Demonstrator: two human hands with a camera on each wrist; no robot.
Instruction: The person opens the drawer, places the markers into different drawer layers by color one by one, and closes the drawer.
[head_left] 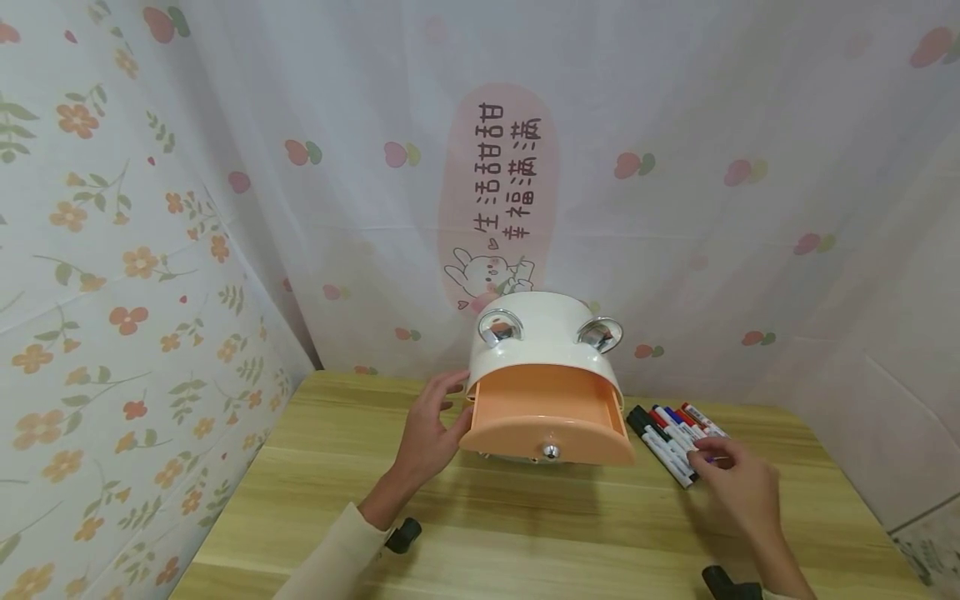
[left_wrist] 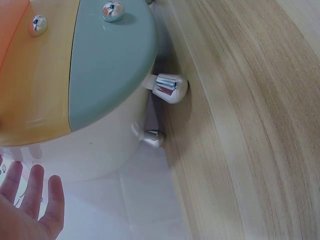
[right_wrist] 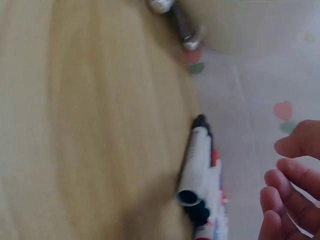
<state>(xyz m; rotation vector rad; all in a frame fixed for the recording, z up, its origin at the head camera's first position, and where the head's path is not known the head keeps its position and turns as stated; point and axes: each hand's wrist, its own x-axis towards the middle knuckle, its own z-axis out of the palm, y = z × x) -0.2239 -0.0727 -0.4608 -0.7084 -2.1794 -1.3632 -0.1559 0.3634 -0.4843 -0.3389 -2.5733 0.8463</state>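
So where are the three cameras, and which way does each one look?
Head: on the head, facing forward and down at the cabinet and pens; left hand, right hand and forearms show.
Left wrist: on that wrist, facing the cabinet's knobs and legs; part of that hand shows.
Right wrist: on that wrist, facing the table and pens; part of that hand shows.
Head and right wrist views share the pens.

White rounded plastic cabinet (head_left: 536, 342) is cut at top of L wrist pic. R of cabinet, white-barrelled plastic markers (head_left: 669, 457) have lettering too small to read; bare R hand (right_wrist: 295, 185) is cut by R wrist pic's edge.
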